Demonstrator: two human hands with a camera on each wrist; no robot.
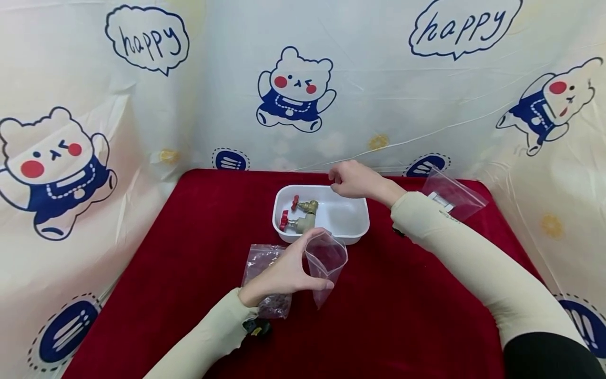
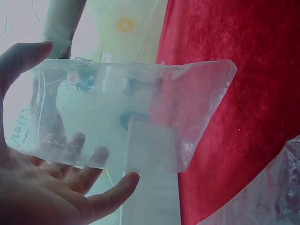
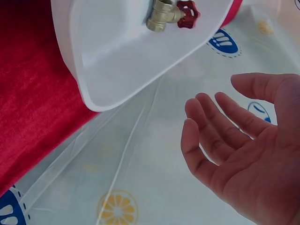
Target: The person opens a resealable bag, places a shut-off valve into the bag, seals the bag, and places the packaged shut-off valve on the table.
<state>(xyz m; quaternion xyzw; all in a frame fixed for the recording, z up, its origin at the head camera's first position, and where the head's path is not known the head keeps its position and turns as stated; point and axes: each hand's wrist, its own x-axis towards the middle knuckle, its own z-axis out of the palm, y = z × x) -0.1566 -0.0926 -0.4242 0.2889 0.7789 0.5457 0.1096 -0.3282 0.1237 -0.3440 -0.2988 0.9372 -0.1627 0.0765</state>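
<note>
In the head view my left hand holds a clear plastic bag, its mouth spread between thumb and fingers. Through the same bag the left wrist view shows some of the fingers. Over the far right rim of a white tray hovers my right hand, its fingers loosely bent around nothing. On the tray's left side lie a brass valve with a red handwheel and a paler valve, also red-handled. Part of a valve shows in the right wrist view.
A second clear zip bag lies partly beneath my left forearm; its contents are unclear. At the back right, a clear bag with a white item sits beside my right sleeve. Red cloth covers the table, with printed curtains behind.
</note>
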